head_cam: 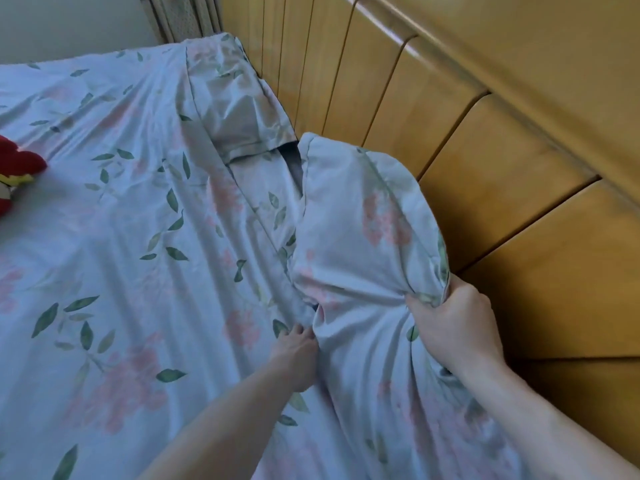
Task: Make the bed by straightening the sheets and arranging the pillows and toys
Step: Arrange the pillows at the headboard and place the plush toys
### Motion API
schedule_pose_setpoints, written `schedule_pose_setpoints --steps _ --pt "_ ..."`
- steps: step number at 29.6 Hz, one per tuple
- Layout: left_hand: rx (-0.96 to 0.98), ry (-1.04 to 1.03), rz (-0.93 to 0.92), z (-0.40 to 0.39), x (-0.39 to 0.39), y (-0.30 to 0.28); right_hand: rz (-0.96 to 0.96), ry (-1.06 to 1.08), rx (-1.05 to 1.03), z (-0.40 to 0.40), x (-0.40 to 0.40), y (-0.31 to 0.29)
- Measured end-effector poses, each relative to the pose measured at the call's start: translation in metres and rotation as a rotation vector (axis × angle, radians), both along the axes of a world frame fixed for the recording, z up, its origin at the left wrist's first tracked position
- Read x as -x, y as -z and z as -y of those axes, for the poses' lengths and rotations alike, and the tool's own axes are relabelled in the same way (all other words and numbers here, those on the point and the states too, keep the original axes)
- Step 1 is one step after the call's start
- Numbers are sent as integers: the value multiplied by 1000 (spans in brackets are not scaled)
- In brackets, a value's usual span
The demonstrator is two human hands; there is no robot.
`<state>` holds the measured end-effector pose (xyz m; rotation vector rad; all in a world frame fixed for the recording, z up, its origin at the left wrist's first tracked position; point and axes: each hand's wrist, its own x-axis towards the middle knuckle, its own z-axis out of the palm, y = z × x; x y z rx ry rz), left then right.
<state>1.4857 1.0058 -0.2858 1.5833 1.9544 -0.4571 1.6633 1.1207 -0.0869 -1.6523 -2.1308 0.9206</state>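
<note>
**Both hands gripping a flowered pillow at the headboard**

Right hand clenched on a bunched corner of the near pillow, fingers curled tight, cloth gathered in a knot just above the knuckles, thumb side pressed into the folds. Pillow lifted and ballooning up and away from those fingers, top edge reaching toward the wooden headboard, which stands just beyond the right knuckles. Lower part of the pillowcase trailing down between the two forearms.

Left hand curled against the pillow's opposite edge, fingertips tucked into the fold where the pillowcase meets the sheet; fabric pinched there, though exactly how much lies inside the grip cannot be told. Sheet spreading out to the left of those fingers, creased in long diagonal folds, printed with green leaves and pink blossoms on pale blue, same pattern as the pillow.

Second pillow lying flat farther up from the fingers, well apart from both hands, tucked along the headboard with a dark gap showing between it and the lifted pillow.

Red and yellow plush toy at the far left edge of the sheet, well apart from the left hand, only partly in view.

Curtain hanging past the far corner of the bed.
</note>
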Motion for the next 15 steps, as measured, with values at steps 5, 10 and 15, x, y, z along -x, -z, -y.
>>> schedule_pose_setpoints --steps 5,10,15 --pt "51 26 -70 -21 -11 25 -49 -1 -55 -3 1 14" --pt "-64 29 -82 -26 -13 16 -41 -12 -76 -6 1 8" --pt "-337 -13 100 1 12 -11 -53 -32 -73 -2 6 -28"
